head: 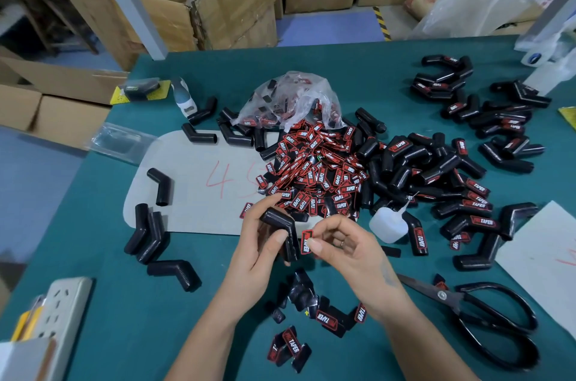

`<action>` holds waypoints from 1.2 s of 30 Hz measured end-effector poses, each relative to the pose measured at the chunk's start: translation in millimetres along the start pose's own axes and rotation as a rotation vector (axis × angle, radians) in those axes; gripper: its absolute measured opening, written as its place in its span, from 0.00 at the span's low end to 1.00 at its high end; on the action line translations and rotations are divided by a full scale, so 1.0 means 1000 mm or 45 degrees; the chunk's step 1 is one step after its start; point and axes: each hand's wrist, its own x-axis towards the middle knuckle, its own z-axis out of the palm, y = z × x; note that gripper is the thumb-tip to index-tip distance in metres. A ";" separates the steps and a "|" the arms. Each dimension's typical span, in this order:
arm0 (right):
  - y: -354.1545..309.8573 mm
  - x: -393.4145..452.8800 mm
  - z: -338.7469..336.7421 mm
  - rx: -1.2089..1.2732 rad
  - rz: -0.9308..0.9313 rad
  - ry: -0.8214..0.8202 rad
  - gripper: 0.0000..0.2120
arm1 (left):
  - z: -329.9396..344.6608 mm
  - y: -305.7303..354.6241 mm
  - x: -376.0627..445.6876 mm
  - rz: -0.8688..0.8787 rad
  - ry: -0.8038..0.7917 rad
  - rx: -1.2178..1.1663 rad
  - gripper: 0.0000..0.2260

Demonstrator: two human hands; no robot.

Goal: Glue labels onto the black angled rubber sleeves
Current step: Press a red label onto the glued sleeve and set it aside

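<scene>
My left hand (260,248) grips a black angled rubber sleeve (282,228) above the green table. My right hand (343,245) pinches a red-and-black label (307,242) between thumb and fingers, right beside the sleeve's lower leg. A heap of the same labels (314,172) spills from a plastic bag (290,100) in the middle. A small white glue bottle (388,225) lies just right of my right hand. Bare sleeves (149,234) lie at the left; labelled sleeves (467,206) pile up at the right.
Black scissors (486,315) lie at the lower right near a white sheet (545,259). A grey mat (193,184) marked in red sits under the left sleeves. A power strip (62,309) is at the lower left. Loose labels (324,318) lie between my forearms. Cardboard boxes (224,3) stand behind the table.
</scene>
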 end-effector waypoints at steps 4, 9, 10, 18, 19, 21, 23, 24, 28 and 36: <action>0.000 -0.001 0.001 -0.039 0.003 -0.029 0.05 | 0.000 0.001 -0.001 -0.005 -0.034 0.019 0.22; -0.001 -0.002 -0.001 -0.109 -0.006 -0.008 0.07 | 0.000 0.004 -0.002 -0.025 -0.048 0.032 0.22; -0.002 -0.002 -0.001 -0.124 -0.010 -0.006 0.08 | 0.000 0.004 -0.002 -0.029 -0.053 0.039 0.22; -0.006 -0.004 0.002 -0.120 0.010 0.019 0.09 | 0.000 0.004 -0.003 -0.080 -0.094 0.045 0.23; -0.005 -0.004 0.002 -0.119 0.006 0.015 0.09 | 0.000 0.005 -0.004 -0.087 -0.097 0.047 0.23; -0.004 -0.004 0.002 -0.124 0.003 0.010 0.10 | 0.001 0.006 -0.004 -0.091 -0.101 0.057 0.23; -0.004 -0.005 0.002 -0.126 0.018 0.012 0.11 | 0.001 0.008 -0.004 -0.090 -0.111 0.071 0.23; -0.005 -0.005 0.003 -0.128 0.021 0.016 0.11 | 0.001 0.009 -0.004 -0.092 -0.115 0.073 0.23; -0.006 -0.006 0.004 -0.149 0.020 0.029 0.12 | 0.002 0.012 -0.004 -0.079 -0.119 0.085 0.23; -0.008 -0.005 0.006 -0.141 0.033 0.046 0.12 | 0.003 0.015 -0.004 -0.094 -0.137 0.084 0.23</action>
